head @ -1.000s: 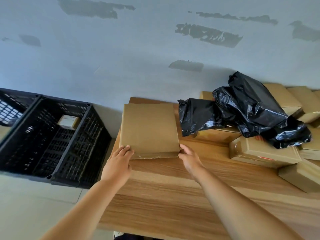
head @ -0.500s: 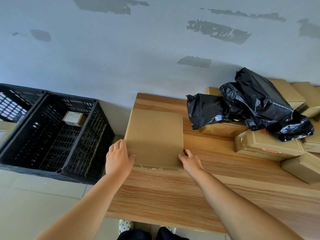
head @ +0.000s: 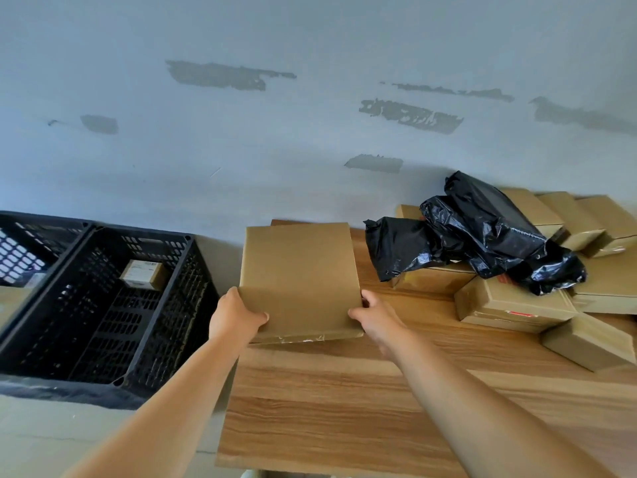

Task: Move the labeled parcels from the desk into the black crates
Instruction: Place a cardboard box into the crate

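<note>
Flat brown cardboard parcel (head: 299,282) at centre frame, on the left end of the wooden desk (head: 344,401), far edge overhanging toward the grey wall. Left hand (head: 234,315) gripping the near left corner, thumb on top, fingers hidden under the edge. Right hand (head: 375,317) gripping the near right corner, thumb on the top face, fingers round the side. Neither released nor clenched on nothing.

Probably stiff: faces flat, edges crisp, no sag at the overhang. Thin and broad, so likely light for its footprint, though weight not readable. Smooth kraft surface, strip of clear tape along the near edge, possibly a little slick under the thumbs. Best taken at opposite sides, thumbs above and fingers beneath, kept level to stop it pivoting. No label visible on the upper face.

Black crate (head: 103,305) at lower left of the frame, just beside the desk end, holding one small labelled box (head: 143,273) near its far wall. Second crate (head: 24,250) at the far left edge. Pile of further cardboard parcels (head: 513,301) at right, partly under crumpled black plastic bags (head: 482,232). Likely risk: a corner catching the crate rim.
</note>
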The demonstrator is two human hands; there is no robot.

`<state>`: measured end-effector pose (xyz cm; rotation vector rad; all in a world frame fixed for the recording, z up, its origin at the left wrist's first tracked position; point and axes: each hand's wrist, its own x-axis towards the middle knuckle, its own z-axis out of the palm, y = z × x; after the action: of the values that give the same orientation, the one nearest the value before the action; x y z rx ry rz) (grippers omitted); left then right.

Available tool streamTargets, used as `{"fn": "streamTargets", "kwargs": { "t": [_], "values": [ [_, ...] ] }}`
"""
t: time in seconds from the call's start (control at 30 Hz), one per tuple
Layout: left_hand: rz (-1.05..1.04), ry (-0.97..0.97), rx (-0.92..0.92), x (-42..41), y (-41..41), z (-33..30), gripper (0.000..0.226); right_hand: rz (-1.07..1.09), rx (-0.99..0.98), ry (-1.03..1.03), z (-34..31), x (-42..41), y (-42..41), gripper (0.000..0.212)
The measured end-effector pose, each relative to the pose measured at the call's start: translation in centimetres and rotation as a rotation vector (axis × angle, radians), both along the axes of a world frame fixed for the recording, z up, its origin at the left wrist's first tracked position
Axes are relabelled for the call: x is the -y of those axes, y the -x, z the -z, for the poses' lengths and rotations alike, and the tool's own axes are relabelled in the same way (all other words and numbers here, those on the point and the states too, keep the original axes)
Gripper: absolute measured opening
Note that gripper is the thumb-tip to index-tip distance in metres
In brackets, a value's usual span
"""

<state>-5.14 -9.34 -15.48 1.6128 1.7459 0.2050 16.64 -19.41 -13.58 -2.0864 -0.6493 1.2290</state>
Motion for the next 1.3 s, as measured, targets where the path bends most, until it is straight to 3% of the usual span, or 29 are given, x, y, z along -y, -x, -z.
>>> {"fn": "streamTargets", "kwargs": {
  "t": [0.3, 0.37, 0.47, 0.53, 0.8, 0.93, 1.13, 1.3],
  "values": [
    [-0.026, -0.2, 0.159, -3.6, -0.8, -10.5, 0.065, 0.013, 0.105, -0.266, -9.8, -2.9, -1.3, 0.05],
    [-0.03, -0.249, 0.243, -4.0, -1.1, -12.9, 0.058, 0.028, 0.141, -0.322, -12.0, -3.1, -1.6, 0.046],
    [-0.03, -0.336, 0.364, -4.2, -1.3, -16.2, 0.03, 0.044, 0.167, -0.423, -15.1, -3.0, -2.1, 0.038],
    [-0.014, -0.406, 0.401, -4.4, -1.3, -18.1, 0.027, 0.049, 0.176, -0.488, -16.9, -3.0, -2.4, 0.034],
    [0.001, -0.532, 0.587, -5.2, -1.7, -23.5, 0.053, 0.109, 0.171, -0.669, -21.7, -3.0, -3.1, 0.011],
    [-0.001, -0.541, 0.67, -5.1, -2.3, -25.4, 0.053, 0.152, 0.139, -0.745, -23.4, -3.2, -3.9, 0.003],
    [-0.025, -0.471, 0.929, -4.4, -3.4, -28.1, 0.029, 0.206, 0.058, -0.849, -26.1, -3.2, -5.2, 0.014],
    [-0.023, -0.432, 1.065, -4.2, -3.8, -29.8, 0.033, 0.152, -0.034, -0.942, -27.9, -2.4, -5.2, 0.036]
  ]
}}
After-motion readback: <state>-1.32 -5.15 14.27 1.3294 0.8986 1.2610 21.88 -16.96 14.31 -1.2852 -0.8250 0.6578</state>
